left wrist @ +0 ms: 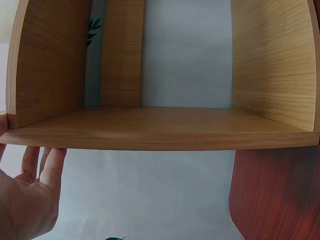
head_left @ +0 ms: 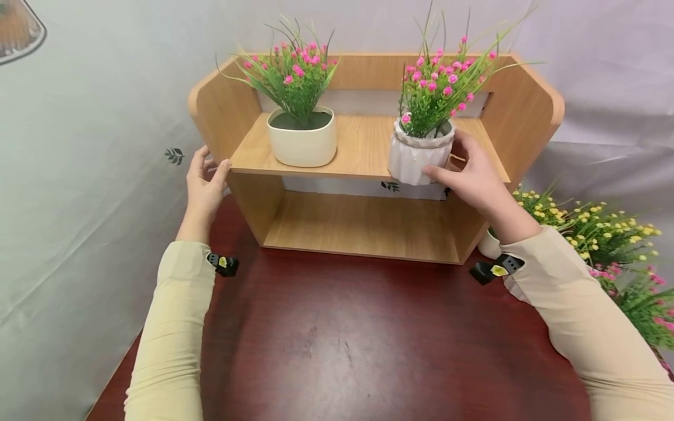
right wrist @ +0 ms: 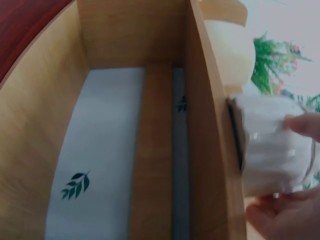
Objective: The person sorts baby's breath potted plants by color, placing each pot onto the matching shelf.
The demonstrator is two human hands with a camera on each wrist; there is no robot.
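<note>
A two-tier wooden shelf (head_left: 363, 219) stands against the wall. At its left side my left hand (head_left: 205, 184) grips the side panel, the thumb on the front edge and the fingers around the outer face; the left wrist view shows these fingers (left wrist: 52, 167) against the panel. My right hand (head_left: 476, 175) holds a white ribbed flowerpot (head_left: 418, 155) with pink flowers and long grass, at the front of the upper board. In the right wrist view the pot (right wrist: 275, 145) is tilted off the board's edge. To its left, a smooth cream flowerpot (head_left: 302, 143) with pink flowers sits on the same board.
The shelf stands on a dark red table (head_left: 337, 333). Right of it are potted yellow flowers (head_left: 605, 228) and pink flowers (head_left: 647, 304), partly behind my right sleeve (head_left: 574, 304). A grey cloth wall (head_left: 95, 164) closes the left side.
</note>
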